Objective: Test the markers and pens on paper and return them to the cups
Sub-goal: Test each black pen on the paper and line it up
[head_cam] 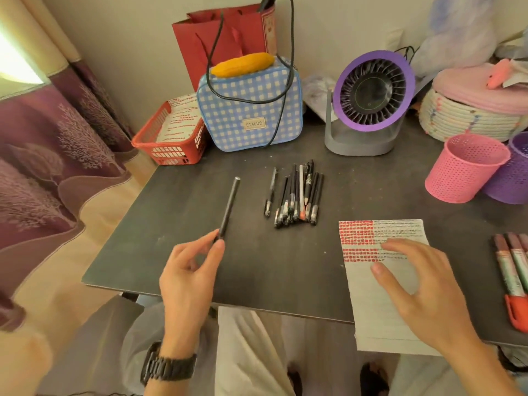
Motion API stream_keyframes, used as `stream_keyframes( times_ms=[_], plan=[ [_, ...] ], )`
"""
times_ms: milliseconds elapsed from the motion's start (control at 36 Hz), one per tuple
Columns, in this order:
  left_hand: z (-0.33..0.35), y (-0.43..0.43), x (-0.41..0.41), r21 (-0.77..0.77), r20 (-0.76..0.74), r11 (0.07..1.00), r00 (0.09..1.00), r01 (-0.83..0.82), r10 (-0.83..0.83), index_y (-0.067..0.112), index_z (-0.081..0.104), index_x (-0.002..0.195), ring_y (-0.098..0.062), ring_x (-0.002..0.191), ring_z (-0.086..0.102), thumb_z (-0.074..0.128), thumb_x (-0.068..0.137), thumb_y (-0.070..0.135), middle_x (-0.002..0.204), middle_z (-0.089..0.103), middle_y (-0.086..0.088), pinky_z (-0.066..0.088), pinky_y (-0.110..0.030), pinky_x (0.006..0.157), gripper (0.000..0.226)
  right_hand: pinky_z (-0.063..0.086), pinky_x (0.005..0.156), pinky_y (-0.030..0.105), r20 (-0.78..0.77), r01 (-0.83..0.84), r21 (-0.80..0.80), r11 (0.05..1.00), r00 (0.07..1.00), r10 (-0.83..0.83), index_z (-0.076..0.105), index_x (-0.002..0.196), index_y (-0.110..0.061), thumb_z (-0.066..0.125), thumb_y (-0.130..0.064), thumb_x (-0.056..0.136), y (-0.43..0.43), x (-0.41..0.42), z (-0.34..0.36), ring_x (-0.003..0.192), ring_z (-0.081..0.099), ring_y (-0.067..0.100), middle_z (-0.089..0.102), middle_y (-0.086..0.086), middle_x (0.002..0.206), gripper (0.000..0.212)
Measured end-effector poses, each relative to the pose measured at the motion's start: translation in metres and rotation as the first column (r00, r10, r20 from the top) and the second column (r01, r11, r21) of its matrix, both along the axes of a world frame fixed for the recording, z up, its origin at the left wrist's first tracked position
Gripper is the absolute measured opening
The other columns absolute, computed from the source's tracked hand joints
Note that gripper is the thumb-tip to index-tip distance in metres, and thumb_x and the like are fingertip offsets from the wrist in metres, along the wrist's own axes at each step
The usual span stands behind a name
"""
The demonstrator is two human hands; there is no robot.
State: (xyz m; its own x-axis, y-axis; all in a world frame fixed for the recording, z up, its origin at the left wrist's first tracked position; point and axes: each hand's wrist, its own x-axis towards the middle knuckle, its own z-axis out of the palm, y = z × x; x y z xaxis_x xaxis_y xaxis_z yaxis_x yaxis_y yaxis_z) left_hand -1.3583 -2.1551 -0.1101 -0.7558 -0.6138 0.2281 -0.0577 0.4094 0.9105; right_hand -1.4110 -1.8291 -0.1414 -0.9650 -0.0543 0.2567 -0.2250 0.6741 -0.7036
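My left hand [190,270] pinches the lower end of a black pen [228,208], which points up and away over the dark table [257,267]. My right hand [417,284] hovers with spread fingers over a sheet of paper [374,307] marked with rows of red and black test strokes. Several black pens [295,195] lie in a loose bundle mid-table. Markers [511,270] with red caps lie at the right edge. A pink mesh cup [465,170] and a purple mesh cup [511,178] stand at the right rear.
A purple desk fan [371,104] and a blue checked bag [251,107] with a black cable stand at the back. A red basket [171,138] sits back left, a woven basket [468,112] back right. The paper overhangs the table's front edge.
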Motion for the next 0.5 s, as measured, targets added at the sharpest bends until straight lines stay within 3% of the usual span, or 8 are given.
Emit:
stream_keyframes(
  times_ms=[83,167,250,333,500],
  plan=[
    [-0.002,-0.032,0.006,-0.097,0.133,0.994,0.989,-0.046,0.058,0.048,0.074,0.097,0.005,0.081,0.06,0.072,0.089,0.045,0.094,0.07,0.018,0.042,-0.025,0.072,0.009,0.039,0.1,0.037,0.005,0.008,0.019,1.0,1.0,-0.008,0.065,0.122,-0.027,0.046,-0.072,0.084,0.0,-0.001,-0.001,0.123,0.044,0.011,0.061,-0.008,0.131,0.062],
    [-0.009,-0.052,0.006,-0.19,0.301,0.981,0.95,-0.021,0.078,0.043,0.075,0.099,-0.01,0.09,0.065,0.071,0.09,0.045,0.093,0.072,0.016,0.045,-0.032,0.073,0.011,0.043,0.102,0.044,0.015,0.017,0.117,0.993,1.0,-0.019,0.063,0.125,-0.025,0.048,-0.069,0.087,-0.002,-0.001,-0.005,0.126,0.044,0.017,0.06,-0.004,0.135,0.06],
    [-0.014,-0.058,0.003,-0.246,0.431,0.967,0.901,0.063,0.051,0.04,0.076,0.107,-0.016,0.083,0.064,0.07,0.091,0.044,0.084,0.066,0.024,0.043,-0.031,0.066,0.017,0.04,0.109,0.048,-0.016,0.006,0.216,0.976,1.0,-0.002,0.061,0.131,-0.022,0.048,-0.063,0.09,-0.003,-0.002,-0.01,0.131,0.044,0.021,0.058,0.0,0.141,0.059],
    [-0.018,-0.059,0.001,-0.241,0.444,0.967,0.895,0.085,0.032,0.049,0.07,0.102,-0.007,0.08,0.063,0.072,0.09,0.044,0.079,0.067,0.02,0.041,-0.028,0.065,0.014,0.035,0.115,0.048,-0.019,0.003,0.267,0.964,1.0,0.002,0.059,0.134,-0.02,0.044,-0.065,0.091,-0.003,-0.003,-0.012,0.138,0.042,0.024,0.056,0.002,0.145,0.064],
    [-0.02,-0.055,0.001,-0.285,0.447,0.958,0.889,0.041,0.095,0.047,0.07,0.094,0.002,0.076,0.058,0.068,0.088,0.053,0.075,0.065,0.021,0.038,-0.023,0.058,0.008,0.033,0.116,0.048,0.008,0.004,0.3,0.954,1.0,-0.007,0.056,0.137,-0.023,0.044,-0.066,0.092,-0.003,-0.002,-0.012,0.142,0.039,0.024,0.052,0.002,0.15,0.063]
  ],
)
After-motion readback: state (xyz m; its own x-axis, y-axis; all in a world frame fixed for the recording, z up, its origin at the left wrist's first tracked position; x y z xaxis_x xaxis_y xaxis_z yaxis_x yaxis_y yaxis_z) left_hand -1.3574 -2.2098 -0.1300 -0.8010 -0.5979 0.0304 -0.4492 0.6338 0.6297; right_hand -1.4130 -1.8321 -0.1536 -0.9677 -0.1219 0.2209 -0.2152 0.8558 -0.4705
